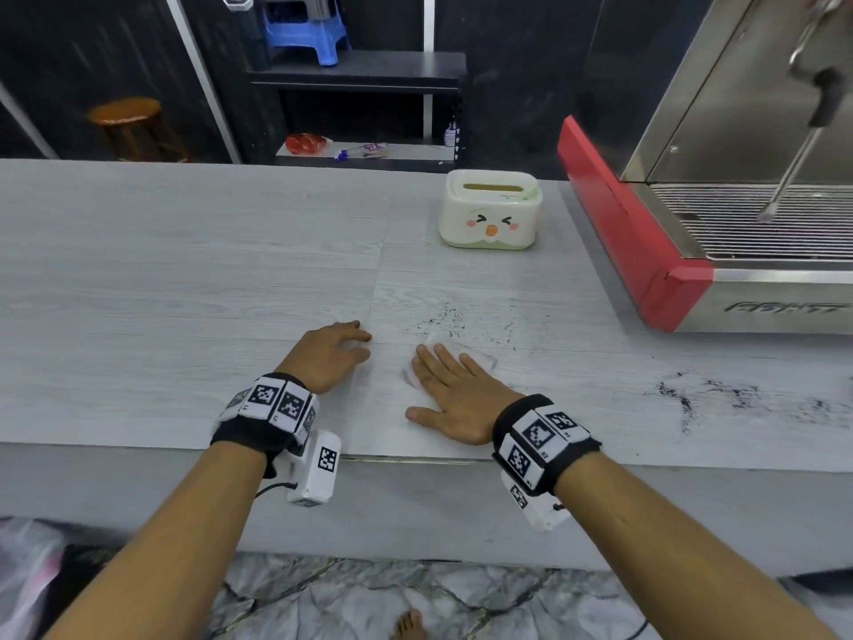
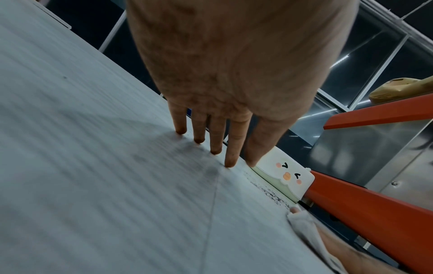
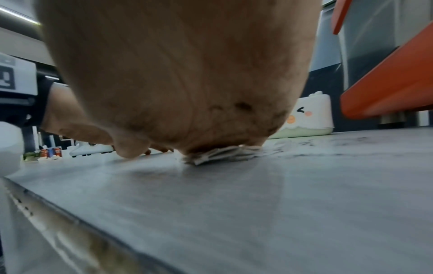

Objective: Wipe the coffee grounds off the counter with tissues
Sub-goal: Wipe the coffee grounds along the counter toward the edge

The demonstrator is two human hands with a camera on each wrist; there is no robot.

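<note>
Dark coffee grounds (image 1: 454, 321) are scattered on the pale wood-grain counter (image 1: 184, 279), just beyond my right hand. A second smeared patch of grounds (image 1: 683, 399) lies further right. My right hand (image 1: 429, 381) lies flat, fingers straight, pressing a folded white tissue (image 1: 480, 355) onto the counter. The right wrist view shows the tissue (image 3: 220, 155) squashed under the palm. My left hand (image 1: 355, 344) is beside it to the left, holding nothing. Its fingertips (image 2: 218, 148) touch the bare counter in the left wrist view.
A cream tissue box (image 1: 490, 210) with a bird face stands behind the grounds. A red and steel espresso machine (image 1: 669, 251) fills the right side, with its steam wand (image 1: 794, 168) hanging over the drip grate. The counter's front edge (image 1: 415, 459) runs just under my wrists.
</note>
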